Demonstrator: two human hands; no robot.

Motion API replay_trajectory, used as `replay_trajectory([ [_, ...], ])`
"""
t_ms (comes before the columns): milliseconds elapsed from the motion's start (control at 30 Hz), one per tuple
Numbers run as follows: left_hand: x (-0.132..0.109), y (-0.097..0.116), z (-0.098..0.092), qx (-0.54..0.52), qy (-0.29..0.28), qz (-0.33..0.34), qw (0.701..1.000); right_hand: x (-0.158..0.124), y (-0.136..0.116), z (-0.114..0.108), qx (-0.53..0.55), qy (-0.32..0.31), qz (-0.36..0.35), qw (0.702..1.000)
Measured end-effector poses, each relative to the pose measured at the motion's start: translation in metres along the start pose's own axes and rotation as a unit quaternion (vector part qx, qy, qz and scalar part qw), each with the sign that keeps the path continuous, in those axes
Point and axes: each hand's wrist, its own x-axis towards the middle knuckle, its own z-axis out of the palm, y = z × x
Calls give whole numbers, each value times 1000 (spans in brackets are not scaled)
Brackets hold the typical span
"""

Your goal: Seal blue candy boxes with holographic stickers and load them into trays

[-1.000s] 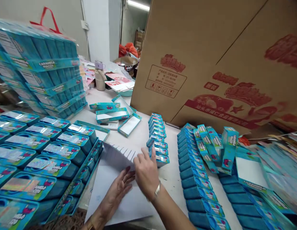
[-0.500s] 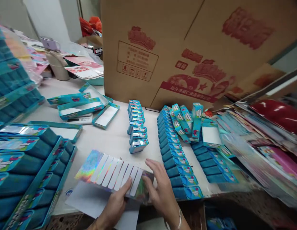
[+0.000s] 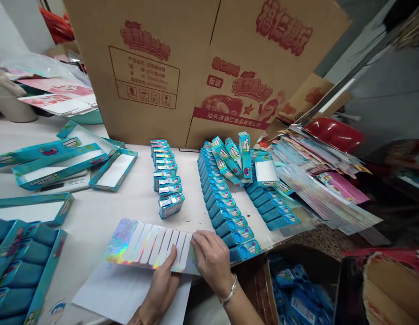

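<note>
The left hand (image 3: 163, 286) has its thumb pressed on top of a shiny rainbow sheet (image 3: 145, 243) with white strips, with its other fingers mostly hidden, and the right hand (image 3: 214, 262) has its fingers (image 3: 203, 243) closed tight on the sheet's right end. The shiny sheet is close in front of the person, partly over a big white paper (image 3: 138, 291) at the near edge of the white counter (image 3: 124, 207). Just past it stands a row of little blue boxes (image 3: 171, 206), and a big brown box (image 3: 145, 124) stands behind them.
</note>
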Motion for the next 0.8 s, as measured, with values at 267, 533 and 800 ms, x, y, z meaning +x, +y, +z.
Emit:
replay_trajectory([
  [267,3,-7,-12,48,-44,-22,998,3,-5,-8,26,-33,92,995],
  [533,6,-12,-14,15,-67,-10,998,-12,-2,-9,-32,23,-1,999],
  [800,7,-18,-18,33,-65,-21,997,-21,-17,-16,-91,22,-4,996],
])
